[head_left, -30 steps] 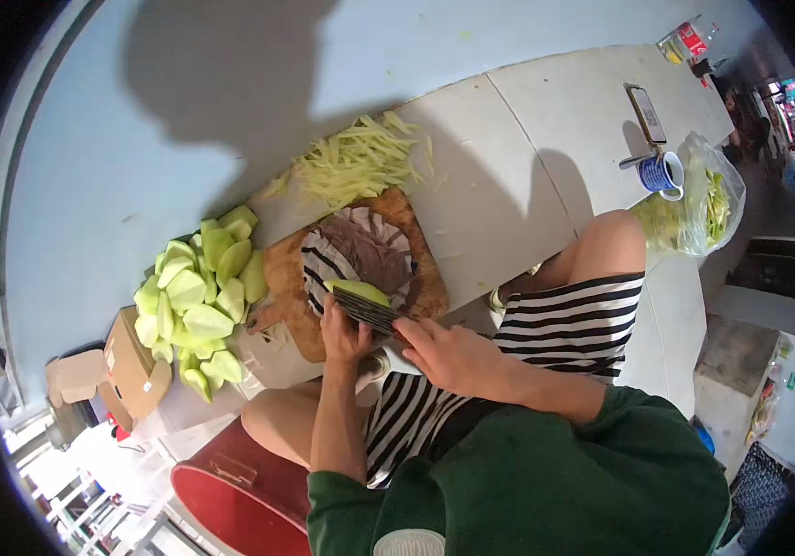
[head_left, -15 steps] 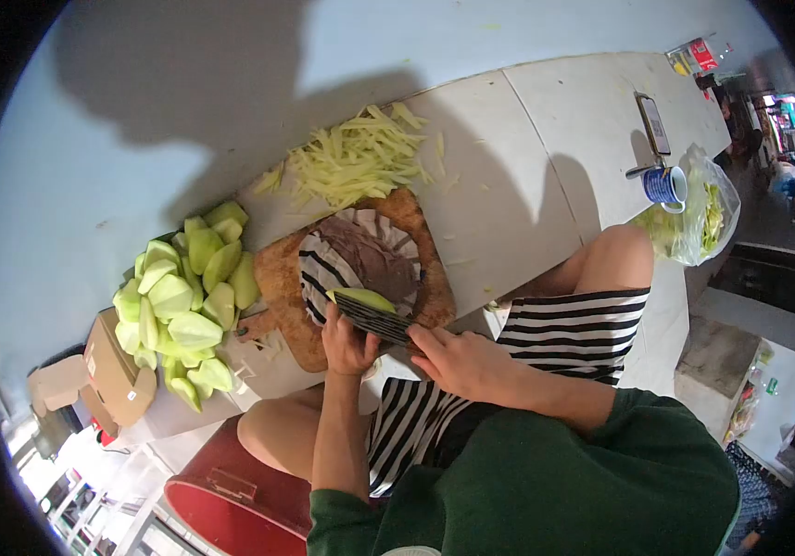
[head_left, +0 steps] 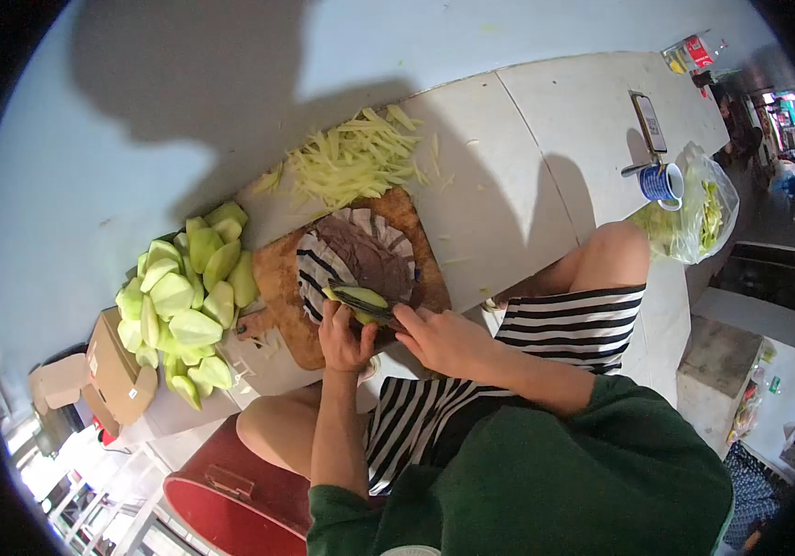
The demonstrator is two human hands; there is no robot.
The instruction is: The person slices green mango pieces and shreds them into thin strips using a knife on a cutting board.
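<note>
My left hand (head_left: 347, 340) grips a peeled pale-green fruit, which looks like a green mango (head_left: 365, 296), from below. My right hand (head_left: 439, 337) is closed around the handle end of a dark-bladed knife (head_left: 374, 310), its blade lying along the fruit. Both are held over a crumpled striped cloth (head_left: 370, 246) on a wooden cutting board (head_left: 279, 267). Beyond the board lies a heap of pale-green shreds (head_left: 351, 159). To the left, several peeled fruits (head_left: 172, 295) are piled up.
A cardboard box (head_left: 121, 363) stands at the left and a red bin (head_left: 231, 500) below it. Towards the right are a blue mug (head_left: 657, 183), a phone (head_left: 649, 122), a clear plastic bag (head_left: 708, 222) with green contents and a bottle (head_left: 694, 54). A wall borders the tiled surface (head_left: 476, 120).
The knife blade has turned from showing its broad face to a narrower edge-on view against the fruit. My right hand has moved slightly left and up.
</note>
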